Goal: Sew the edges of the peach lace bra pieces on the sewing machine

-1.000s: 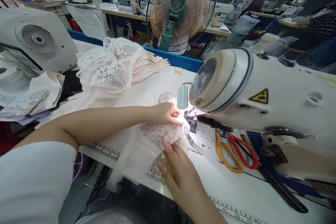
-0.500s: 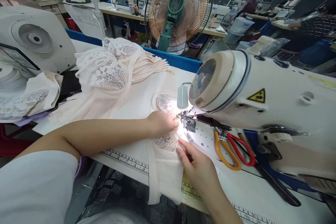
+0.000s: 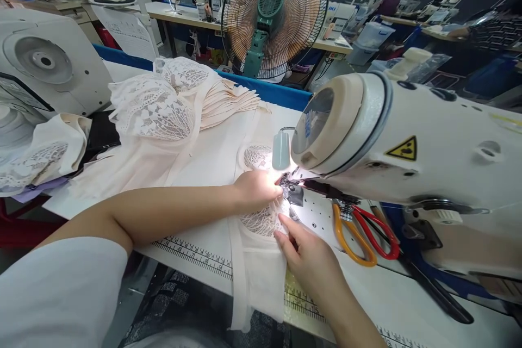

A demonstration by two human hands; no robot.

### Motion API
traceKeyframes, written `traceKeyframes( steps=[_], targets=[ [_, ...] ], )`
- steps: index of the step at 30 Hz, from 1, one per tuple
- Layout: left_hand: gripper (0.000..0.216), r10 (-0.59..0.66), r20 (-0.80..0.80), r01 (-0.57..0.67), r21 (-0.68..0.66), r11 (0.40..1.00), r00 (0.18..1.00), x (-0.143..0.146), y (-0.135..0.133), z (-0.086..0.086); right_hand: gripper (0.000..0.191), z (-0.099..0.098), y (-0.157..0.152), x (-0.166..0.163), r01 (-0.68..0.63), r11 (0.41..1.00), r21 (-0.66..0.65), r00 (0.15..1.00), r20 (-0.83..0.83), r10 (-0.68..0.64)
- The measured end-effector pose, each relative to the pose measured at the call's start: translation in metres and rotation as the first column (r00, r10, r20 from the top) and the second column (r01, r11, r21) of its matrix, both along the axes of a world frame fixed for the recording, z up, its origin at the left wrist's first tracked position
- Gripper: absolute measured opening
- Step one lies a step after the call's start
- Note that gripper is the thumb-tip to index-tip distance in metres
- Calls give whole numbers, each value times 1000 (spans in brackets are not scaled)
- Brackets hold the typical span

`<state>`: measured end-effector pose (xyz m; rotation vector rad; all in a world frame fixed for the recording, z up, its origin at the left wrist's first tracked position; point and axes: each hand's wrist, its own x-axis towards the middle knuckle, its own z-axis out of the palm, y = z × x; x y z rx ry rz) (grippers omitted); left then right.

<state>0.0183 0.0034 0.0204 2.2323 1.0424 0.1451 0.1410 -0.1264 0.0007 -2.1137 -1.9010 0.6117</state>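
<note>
We have the lace piece (image 3: 261, 220) flat on the counter (image 3: 408, 293) under the presser foot (image 3: 291, 191) of the sewing machine (image 3: 408, 147), its plain end hanging over the near edge. Our left hand (image 3: 255, 189) rests on the fabric just left of the foot, fingers curled loosely and pressing down rather than pinching; our right hand (image 3: 312, 258) lies in front of the foot with fingers nearly straight, tips on the lace edge. To sew this well, we judge, both hands should keep the lace taut and flat, feed it evenly, and stay clear of the needle. The scissors (image 3: 362, 234) lie just right of the foot, and a stack of lace pieces (image 3: 163, 106) sits well behind.
</note>
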Motion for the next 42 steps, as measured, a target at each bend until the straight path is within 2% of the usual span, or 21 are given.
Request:
traceKeyframes(
  steps=[5,10,16,19,21,23,25,28,29,34,42],
  targets=[
    [29,15,-12,-15,2,1000,1000,2,0,4,43,0,0,1,0,1000,-18,1000,6,0],
    [22,15,-80,-11,54,998,997,4,3,3,42,3,4,0,1,999,-47,999,39,1],
    [20,-99,-154,130,210,969,983,4,13,-3,36,12,13,-3,-14,997,-75,995,98,21],
    [19,-163,-212,232,358,904,964,-1,14,-4,35,11,13,-3,-9,999,-49,977,212,20],
    [19,-254,-227,334,467,818,940,-9,10,-2,34,7,8,-3,-27,1000,0,954,298,26],
    [20,-356,-227,422,536,732,906,-22,5,2,32,3,-1,-1,-106,993,59,929,362,78],
    [27,-431,-241,491,519,700,870,-38,0,5,37,-2,-11,1,-221,970,104,898,409,161],
    [67,-443,-298,531,395,750,846,-56,-5,4,51,-6,-20,3,-315,940,133,852,476,219],
    [73,-426,-312,520,360,774,849,-59,-6,2,53,-6,-21,4,-320,938,130,843,491,219],
    [65,-340,-330,436,285,854,880,-54,-2,-8,52,-1,-9,6,-261,964,48,851,482,207],
    [70,-291,-379,391,218,894,878,-43,16,-1,49,15,12,-1,-131,977,-170,874,445,195]
  ],
)
